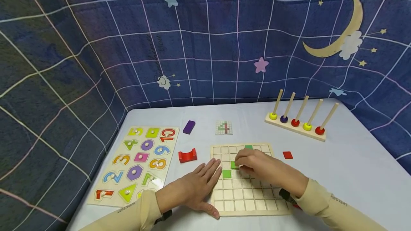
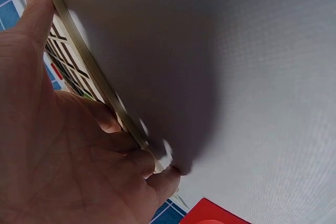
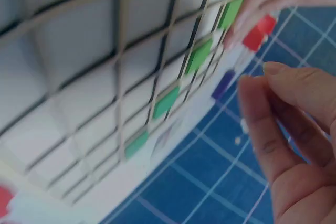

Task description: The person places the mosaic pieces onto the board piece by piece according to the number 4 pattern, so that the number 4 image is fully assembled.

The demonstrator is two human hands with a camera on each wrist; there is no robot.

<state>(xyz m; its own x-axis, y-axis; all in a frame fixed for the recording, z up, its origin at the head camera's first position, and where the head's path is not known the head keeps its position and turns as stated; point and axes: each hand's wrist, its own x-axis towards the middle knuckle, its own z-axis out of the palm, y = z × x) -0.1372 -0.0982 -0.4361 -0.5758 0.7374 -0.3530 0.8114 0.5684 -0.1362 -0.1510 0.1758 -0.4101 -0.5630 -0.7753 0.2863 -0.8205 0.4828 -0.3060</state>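
The left hand (image 1: 192, 184) lies flat on the surface (image 1: 346, 167), palm down, at about 7 o'clock in the head view. Its fingers (image 1: 212, 168) are straight and slightly spread, pointing toward 1 o'clock, and they press against the left edge of the wooden grid board (image 1: 250, 195). The left wrist view shows the thumb (image 2: 37, 9) and a fingertip against that board's thin edge (image 2: 89, 61), with a red block (image 2: 210, 214) just beside the hand.

The right hand (image 1: 260, 167) comes in from 5 o'clock, forearm resting across the board's lower right part, wrist bent so the hand arches over the grid's upper middle. Its fingers are curled together with the tips down on a cell; whether they pinch a tile there I cannot tell. A green tile (image 1: 226, 174) sits in a cell just left of those fingertips, and another green tile (image 1: 248, 147) sits in the top row at 12 o'clock from the hand. The right wrist view shows a diagonal run of green tiles (image 3: 167, 101) in the grid.

A loose red tile (image 1: 287, 155) lies on the surface at 3 o'clock from the board, near but apart
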